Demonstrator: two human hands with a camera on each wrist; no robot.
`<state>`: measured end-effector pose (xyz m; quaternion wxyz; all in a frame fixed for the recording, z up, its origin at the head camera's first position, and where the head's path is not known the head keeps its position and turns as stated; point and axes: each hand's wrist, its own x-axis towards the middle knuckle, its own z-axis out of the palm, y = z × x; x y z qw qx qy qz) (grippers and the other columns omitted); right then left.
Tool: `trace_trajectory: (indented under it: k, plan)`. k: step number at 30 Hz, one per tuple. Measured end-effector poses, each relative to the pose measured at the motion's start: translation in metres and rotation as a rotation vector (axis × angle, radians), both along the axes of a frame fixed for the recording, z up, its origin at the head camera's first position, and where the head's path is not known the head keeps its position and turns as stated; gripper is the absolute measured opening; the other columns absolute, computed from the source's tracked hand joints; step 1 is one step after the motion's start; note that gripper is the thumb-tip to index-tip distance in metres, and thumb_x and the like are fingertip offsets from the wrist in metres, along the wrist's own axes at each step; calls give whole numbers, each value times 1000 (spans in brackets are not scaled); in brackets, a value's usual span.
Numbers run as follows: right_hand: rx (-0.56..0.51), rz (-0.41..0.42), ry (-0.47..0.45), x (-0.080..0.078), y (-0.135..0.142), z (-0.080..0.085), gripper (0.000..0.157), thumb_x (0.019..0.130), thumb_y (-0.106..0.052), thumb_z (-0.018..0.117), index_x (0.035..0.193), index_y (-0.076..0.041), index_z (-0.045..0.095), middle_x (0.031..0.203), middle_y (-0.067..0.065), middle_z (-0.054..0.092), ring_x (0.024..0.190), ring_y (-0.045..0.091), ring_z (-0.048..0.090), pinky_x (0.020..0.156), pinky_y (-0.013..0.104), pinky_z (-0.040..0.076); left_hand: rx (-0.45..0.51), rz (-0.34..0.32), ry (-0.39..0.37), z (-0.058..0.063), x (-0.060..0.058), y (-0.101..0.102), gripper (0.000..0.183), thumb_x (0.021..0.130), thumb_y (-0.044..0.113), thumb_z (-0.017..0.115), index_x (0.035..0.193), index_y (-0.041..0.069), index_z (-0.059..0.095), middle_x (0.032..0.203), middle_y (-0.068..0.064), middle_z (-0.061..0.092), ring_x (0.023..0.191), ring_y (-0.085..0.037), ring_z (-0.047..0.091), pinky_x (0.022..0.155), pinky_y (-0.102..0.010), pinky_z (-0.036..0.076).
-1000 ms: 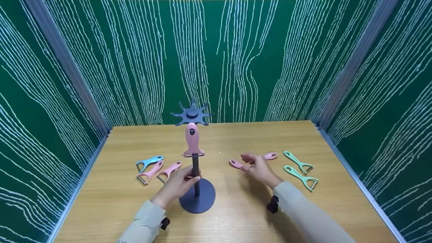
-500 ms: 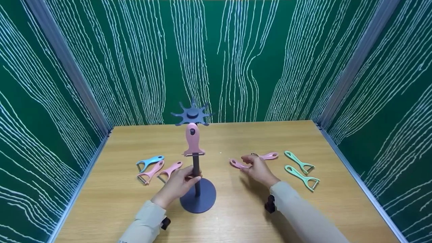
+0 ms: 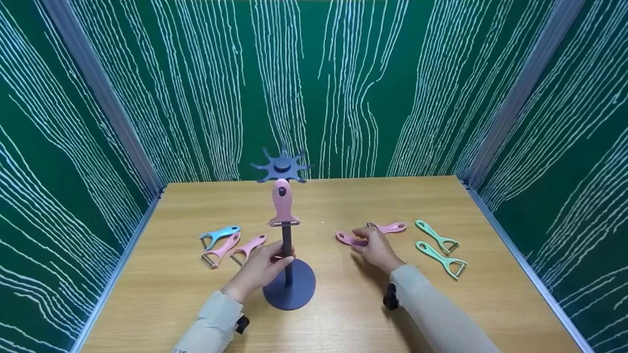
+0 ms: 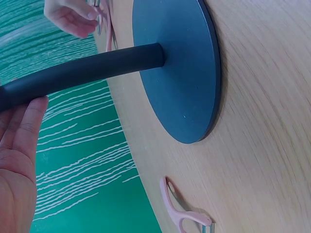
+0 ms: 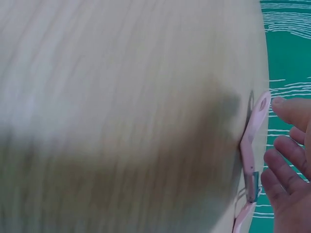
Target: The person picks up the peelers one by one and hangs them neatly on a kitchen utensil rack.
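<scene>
My left hand (image 3: pixel 260 269) grips the pole of a dark rack stand (image 3: pixel 300 293), whose round base sits on the table. A pink peeler (image 3: pixel 282 202) hangs from one hook at the stand's front. On the right, my right hand (image 3: pixel 377 248) is over a pink peeler (image 3: pixel 345 238) lying on the table, its blade end partly hidden. In the right wrist view its thumb and fingers (image 5: pixel 286 167) are apart beside that peeler, the thumb near the handle's end; contact cannot be told. A second pink peeler (image 3: pixel 394 227) lies just behind the hand.
Two green peelers (image 3: pixel 436 236) lie at the far right. Left of the stand lie a blue peeler (image 3: pixel 219 235) and two pink peelers (image 3: pixel 222 250), one partly behind the left hand. Green walls with white lines (image 3: pixel 343 98) enclose the wooden table (image 3: pixel 343 314).
My right hand has lowered slightly and shifted left over the pink peeler, its thumb and fingers drawing closer together. The left hand keeps its grip on the pole.
</scene>
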<state>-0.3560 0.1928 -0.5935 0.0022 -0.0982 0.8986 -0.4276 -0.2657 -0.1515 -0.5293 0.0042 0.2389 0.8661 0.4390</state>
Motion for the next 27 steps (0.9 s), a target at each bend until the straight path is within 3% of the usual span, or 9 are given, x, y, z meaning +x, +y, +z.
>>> trace_trajectory:
  k: [10, 19, 27]
  plan:
    - [-19, -25, -41, -2, 4, -8, 44, 95, 9, 77, 138, 8, 67, 136, 26, 70, 120, 36, 74, 106, 48, 62, 2, 0, -7, -2, -1, 0, 20, 112, 28, 63, 122, 12, 70, 124, -10, 79, 116, -29, 76, 104, -53, 63]
    - [63, -13, 17, -5, 5, -11, 42, 93, 7, 80, 134, 9, 69, 125, 24, 75, 115, 36, 75, 104, 51, 62, 11, -3, -12, -1, 0, 0, 23, 112, 26, 63, 122, 7, 70, 122, -11, 79, 115, -31, 76, 104, -54, 62]
    - [104, -15, 1, -7, 2, -11, 43, 93, 6, 80, 134, 10, 69, 124, 22, 76, 117, 35, 73, 107, 52, 60, 12, -3, -22, 1, 0, 1, 26, 112, 27, 62, 124, 5, 70, 124, -12, 79, 117, -31, 76, 104, -54, 62]
